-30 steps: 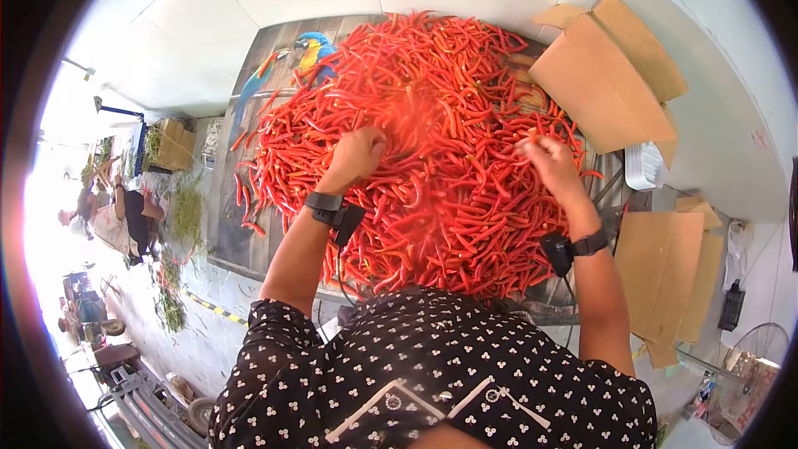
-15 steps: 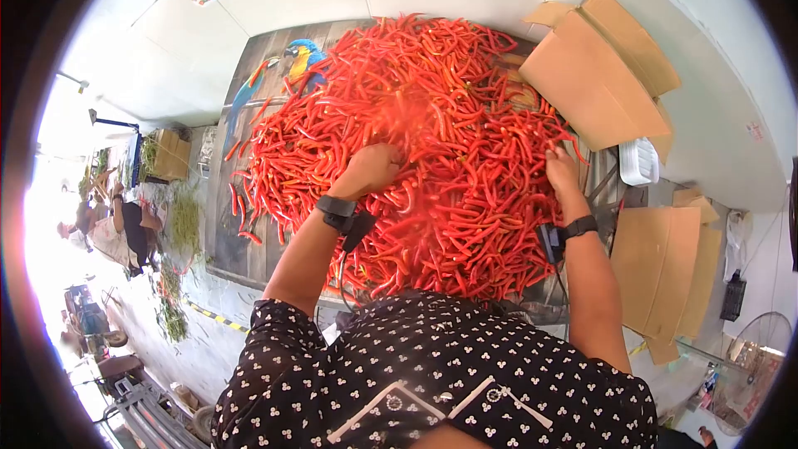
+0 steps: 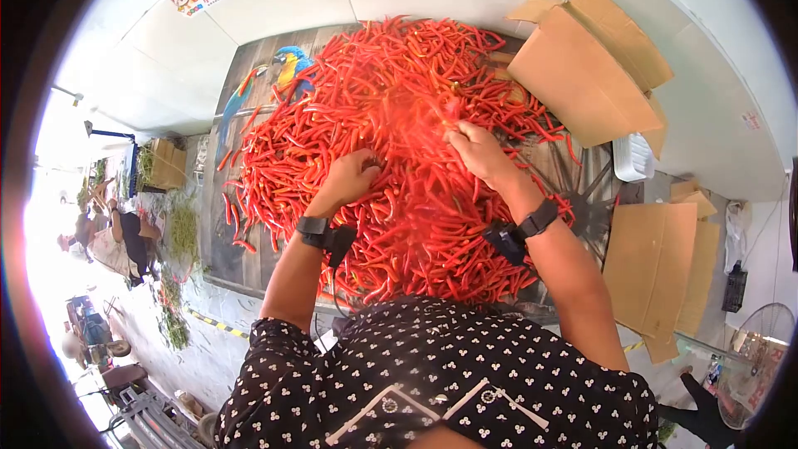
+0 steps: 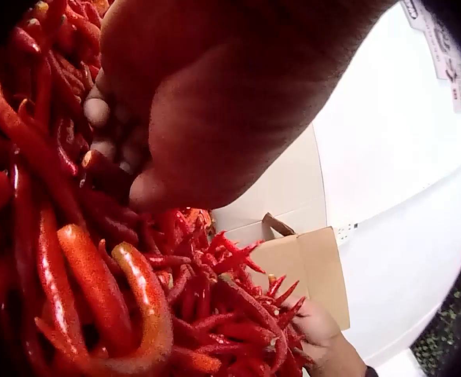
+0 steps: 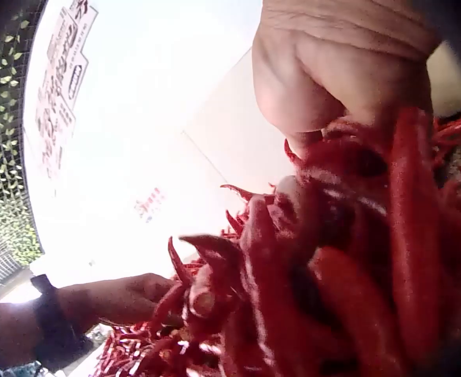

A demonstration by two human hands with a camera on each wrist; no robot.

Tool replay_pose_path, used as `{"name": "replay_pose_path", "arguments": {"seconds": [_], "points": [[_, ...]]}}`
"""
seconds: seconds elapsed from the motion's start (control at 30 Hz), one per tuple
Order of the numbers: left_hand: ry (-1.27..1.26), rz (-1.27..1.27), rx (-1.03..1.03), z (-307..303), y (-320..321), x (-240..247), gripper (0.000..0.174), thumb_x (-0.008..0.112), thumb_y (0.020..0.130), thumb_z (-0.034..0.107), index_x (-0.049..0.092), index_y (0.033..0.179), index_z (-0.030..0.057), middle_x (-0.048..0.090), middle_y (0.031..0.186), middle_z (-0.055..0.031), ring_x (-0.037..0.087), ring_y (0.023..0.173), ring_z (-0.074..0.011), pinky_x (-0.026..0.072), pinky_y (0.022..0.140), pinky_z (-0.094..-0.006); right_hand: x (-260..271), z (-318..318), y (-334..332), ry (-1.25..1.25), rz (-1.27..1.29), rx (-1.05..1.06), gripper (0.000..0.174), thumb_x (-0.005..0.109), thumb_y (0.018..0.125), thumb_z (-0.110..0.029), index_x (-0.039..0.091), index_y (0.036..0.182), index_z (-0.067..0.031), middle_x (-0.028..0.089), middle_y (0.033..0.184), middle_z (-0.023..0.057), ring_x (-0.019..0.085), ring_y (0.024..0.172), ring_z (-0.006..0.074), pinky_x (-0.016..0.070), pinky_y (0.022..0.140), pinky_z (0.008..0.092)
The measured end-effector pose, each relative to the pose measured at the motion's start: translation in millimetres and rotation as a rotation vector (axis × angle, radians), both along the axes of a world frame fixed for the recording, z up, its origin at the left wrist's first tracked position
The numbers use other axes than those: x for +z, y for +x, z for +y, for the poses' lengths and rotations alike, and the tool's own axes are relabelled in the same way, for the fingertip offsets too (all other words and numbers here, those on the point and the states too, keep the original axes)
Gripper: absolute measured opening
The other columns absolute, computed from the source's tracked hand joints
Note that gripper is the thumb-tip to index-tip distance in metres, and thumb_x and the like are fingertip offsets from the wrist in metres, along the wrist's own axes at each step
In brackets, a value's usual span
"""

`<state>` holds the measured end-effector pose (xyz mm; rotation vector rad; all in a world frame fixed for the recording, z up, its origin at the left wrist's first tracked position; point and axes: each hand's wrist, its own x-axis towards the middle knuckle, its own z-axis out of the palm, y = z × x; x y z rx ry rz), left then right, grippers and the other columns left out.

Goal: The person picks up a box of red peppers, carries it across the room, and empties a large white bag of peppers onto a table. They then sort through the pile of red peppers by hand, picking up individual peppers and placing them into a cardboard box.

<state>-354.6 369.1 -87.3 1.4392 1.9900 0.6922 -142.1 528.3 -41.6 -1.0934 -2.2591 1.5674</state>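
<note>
A wide heap of red chili peppers (image 3: 391, 241) covers most of the table, some with pale or orange stem ends. At the heap's left middle, my left hand (image 3: 342, 179) has its fingers and thumb curled round a chili pepper (image 4: 105, 174), whose blunt end shows by the fingertips in the left wrist view. Further right and deeper, my right hand (image 3: 478, 152) holds its fingertips together at a blurred red chili pepper (image 3: 450, 106) over the heap. Peppers in front hide most of those fingers in the right wrist view.
The wooden-patterned tabletop (image 3: 233, 233) bears a parrot print at its back left corner. An upper cardboard box (image 3: 586, 75) leans at the back right, above a white plastic container (image 3: 633, 158). More cardboard (image 3: 652, 266) stands at right. Another person (image 3: 125, 237) sits far left.
My right hand has swung from the heap's right edge leftward to its middle. My left hand went a little right, then back left. Bare tabletop now shows at the heap's right side.
</note>
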Motion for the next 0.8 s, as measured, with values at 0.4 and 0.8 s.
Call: {"name": "replay_pose_path", "arguments": {"seconds": [0.4, 0.8], "points": [[0.192, -1.275, 0.350, -31.9, -12.8, 11.3, 0.024, 0.046, 0.093, 0.014, 0.051, 0.114, 0.0028, 0.063, 0.097, -0.0078, 0.063, 0.085, -0.0162, 0.0529, 0.075, -0.0276, -5.4, 123.3, -41.4, 0.531, -0.327, -0.120, 0.025, 0.050, 0.087, -0.023, 0.062, 0.101, -0.0053, 0.065, 0.090, 0.0139, 0.062, 0.084, 0.0265, 0.0472, 0.072, 0.0374], [0.072, -1.266, 0.371, -33.5, 7.3, 9.1, 0.020, 0.044, 0.094, 0.014, 0.051, 0.111, 0.0066, 0.062, 0.096, -0.0075, 0.063, 0.086, -0.0180, 0.0511, 0.078, -0.0312, -25.5, 103.1, -58.3, 0.574, -0.392, -0.099, 0.035, 0.060, 0.077, -0.031, 0.064, 0.099, -0.0043, 0.063, 0.095, 0.0217, 0.060, 0.092, 0.0351, 0.0468, 0.079, 0.0402]]}}
